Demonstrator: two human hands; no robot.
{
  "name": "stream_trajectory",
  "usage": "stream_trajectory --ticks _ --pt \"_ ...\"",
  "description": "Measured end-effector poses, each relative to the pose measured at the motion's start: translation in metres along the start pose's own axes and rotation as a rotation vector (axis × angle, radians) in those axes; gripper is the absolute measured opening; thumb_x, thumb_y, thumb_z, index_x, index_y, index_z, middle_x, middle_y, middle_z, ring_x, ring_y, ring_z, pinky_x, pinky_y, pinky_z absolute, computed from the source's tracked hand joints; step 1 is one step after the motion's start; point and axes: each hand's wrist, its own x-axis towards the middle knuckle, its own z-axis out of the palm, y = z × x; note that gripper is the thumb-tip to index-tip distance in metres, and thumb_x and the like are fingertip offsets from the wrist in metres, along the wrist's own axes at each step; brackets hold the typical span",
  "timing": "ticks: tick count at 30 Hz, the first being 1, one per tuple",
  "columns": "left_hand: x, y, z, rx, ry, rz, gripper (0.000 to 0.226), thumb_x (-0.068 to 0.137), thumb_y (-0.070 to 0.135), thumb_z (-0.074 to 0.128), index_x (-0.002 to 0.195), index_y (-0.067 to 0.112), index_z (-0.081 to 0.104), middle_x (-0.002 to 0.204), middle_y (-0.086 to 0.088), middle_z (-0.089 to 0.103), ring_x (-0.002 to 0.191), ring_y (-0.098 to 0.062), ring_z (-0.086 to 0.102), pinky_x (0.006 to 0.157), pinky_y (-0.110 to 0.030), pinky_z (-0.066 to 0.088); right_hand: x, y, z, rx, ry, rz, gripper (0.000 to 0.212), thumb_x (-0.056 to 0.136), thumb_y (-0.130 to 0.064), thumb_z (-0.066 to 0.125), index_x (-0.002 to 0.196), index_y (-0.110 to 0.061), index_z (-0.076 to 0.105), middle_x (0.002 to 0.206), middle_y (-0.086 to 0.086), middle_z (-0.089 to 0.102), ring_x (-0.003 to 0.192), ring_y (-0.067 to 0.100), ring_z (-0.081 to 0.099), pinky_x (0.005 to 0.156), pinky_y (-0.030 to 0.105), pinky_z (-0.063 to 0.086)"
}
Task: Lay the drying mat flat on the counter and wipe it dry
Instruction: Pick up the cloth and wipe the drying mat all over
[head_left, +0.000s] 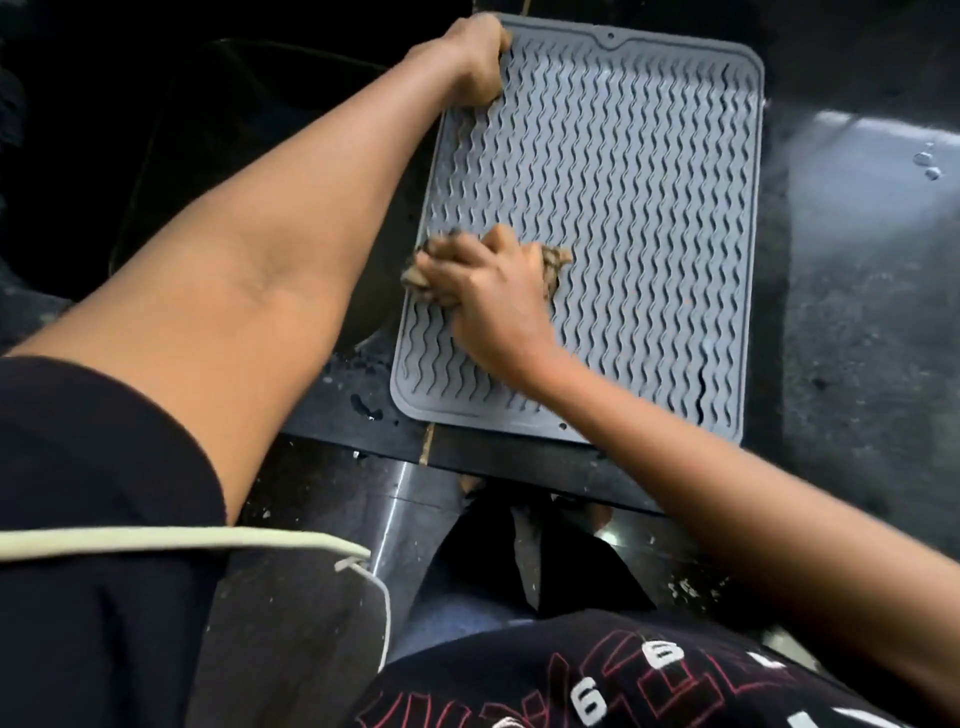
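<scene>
The dark counter (857, 312) carries the grey drying mat (623, 208), lying flat beside the sink (234, 156). The left hand (475, 60) clamps the mat's far left corner, fingers curled over its edge. Nearer, the right hand (491, 296) clutches a crumpled brown cloth (556, 260), pressing it onto the ridges by the mat's left edge.

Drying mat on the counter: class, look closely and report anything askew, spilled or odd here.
The drying mat lies flat but skewed to the counter edge. Water droplets sit on the counter at far right, and wet patches by the mat's near-left corner.
</scene>
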Motion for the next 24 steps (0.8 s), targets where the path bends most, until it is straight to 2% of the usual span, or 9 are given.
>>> stream_trajectory --ticks 2,6,10,12,15,18,20,22,24 --pt "0.0 0.001 0.0 0.007 -0.006 0.004 0.041 0.093 0.011 0.055 0.133 0.016 0.053 0.135 -0.008 0.057 0.123 -0.025 0.056 0.101 -0.037 0.048 -0.03 -0.016 0.002 0.028 -0.024 -0.036 0.04 0.084 -0.014 0.042 0.114 -0.025 0.066 0.118 -0.006 0.065 0.097 0.029 0.051 0.074 0.042 0.039" --pt "-0.002 -0.001 0.006 -0.012 0.023 0.012 0.048 0.099 0.016 0.049 0.146 0.016 0.04 0.147 -0.008 0.047 0.135 -0.026 0.045 0.112 -0.037 0.039 -0.072 -0.034 0.001 0.1 -0.021 -0.087 0.033 0.074 -0.009 0.058 0.101 -0.021 0.073 0.106 -0.006 0.071 0.084 0.03 0.055 0.069 0.041 0.04" --pt "-0.007 -0.002 0.012 0.057 0.033 0.047 0.049 0.1 0.006 0.04 0.148 0.006 0.033 0.153 -0.017 0.037 0.14 -0.033 0.037 0.117 -0.041 0.031 -0.096 -0.042 -0.004 0.149 -0.082 -0.124 0.032 0.071 -0.005 0.057 0.093 -0.019 0.075 0.104 -0.004 0.072 0.081 0.03 0.053 0.067 0.039 0.035" --pt "-0.014 0.004 0.02 0.094 0.023 0.051 0.059 0.097 -0.004 0.036 0.153 0.001 0.016 0.161 -0.017 0.016 0.148 -0.03 0.021 0.122 -0.039 0.021 -0.099 -0.044 -0.009 0.153 -0.203 -0.117 0.037 0.073 -0.002 0.053 0.097 -0.021 0.074 0.11 -0.006 0.07 0.088 0.029 0.05 0.07 0.037 0.032" --pt "-0.023 0.007 0.025 0.108 -0.002 0.047 0.076 0.093 -0.014 0.035 0.155 0.008 -0.002 0.163 -0.014 -0.009 0.152 -0.028 -0.002 0.125 -0.04 0.01 -0.093 -0.037 -0.027 0.224 -0.344 -0.099 0.047 0.069 0.0 0.05 0.102 -0.024 0.073 0.109 -0.005 0.07 0.093 0.027 0.053 0.077 0.037 0.044" --pt "-0.033 0.003 0.018 0.069 -0.066 0.02 0.065 0.099 -0.001 0.036 0.155 0.009 0.005 0.164 -0.01 -0.003 0.152 -0.026 0.005 0.124 -0.033 0.008 -0.075 -0.021 -0.054 0.557 -0.494 0.039 0.05 0.066 0.009 0.044 0.1 -0.013 0.072 0.101 0.011 0.074 0.092 0.026 0.065 0.079 0.031 0.052" --pt "-0.046 0.001 0.015 0.051 -0.045 0.01 0.06 0.101 0.009 0.039 0.155 0.007 0.013 0.163 -0.01 0.008 0.151 -0.025 0.012 0.122 -0.028 0.009 -0.064 -0.005 -0.073 0.859 -0.534 0.197 0.047 0.068 0.012 0.038 0.094 -0.01 0.07 0.091 0.014 0.072 0.08 0.025 0.066 0.066 0.03 0.056" --pt "-0.057 0.0 0.019 0.031 -0.025 0.002 0.058 0.101 0.013 0.042 0.153 0.004 0.019 0.162 -0.011 0.016 0.15 -0.026 0.019 0.121 -0.029 0.013 -0.05 0.017 -0.092 1.098 -0.485 0.341 0.042 0.065 0.008 0.04 0.089 -0.015 0.066 0.086 0.007 0.067 0.077 0.021 0.064 0.057 0.027 0.055" --pt "-0.069 0.0 0.027 0.035 -0.041 0.008 0.057 0.101 0.014 0.042 0.152 0.002 0.02 0.162 -0.014 0.015 0.15 -0.028 0.017 0.122 -0.033 0.013 -0.033 0.043 -0.105 1.254 -0.442 0.449 0.049 0.068 0.007 0.042 0.104 -0.019 0.064 0.1 0.006 0.068 0.093 0.024 0.063 0.069 0.032 0.056"
